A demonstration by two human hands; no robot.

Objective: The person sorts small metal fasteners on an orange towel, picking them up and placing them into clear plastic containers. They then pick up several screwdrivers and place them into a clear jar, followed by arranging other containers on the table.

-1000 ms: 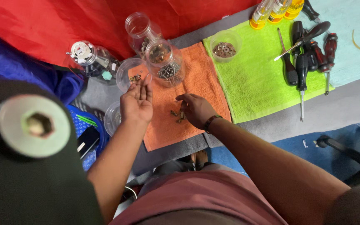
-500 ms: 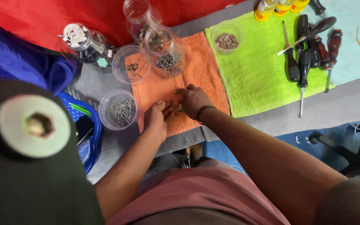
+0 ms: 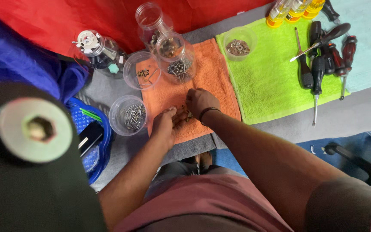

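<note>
Orange cloth (image 3: 213, 79) pressed by left hand (image 3: 165, 124) and right hand (image 3: 199, 102), small screws (image 3: 188, 115) pinched between fingertips, exact grip obscured, clear cup of screws (image 3: 128, 115) just beside.

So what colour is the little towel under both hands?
Orange. The towel shows best in the head view, with both hands resting on its near end.

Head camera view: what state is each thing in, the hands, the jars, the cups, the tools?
Left hand: on the orange cloth, fingers at small hardware.
Right hand: on the cloth, touching the same hardware.
Cup of screws: open, partly filled.
Clear jar: open, upright, holding screws.
Washer cup: open.
Screwdrivers: lying untouched.
</note>
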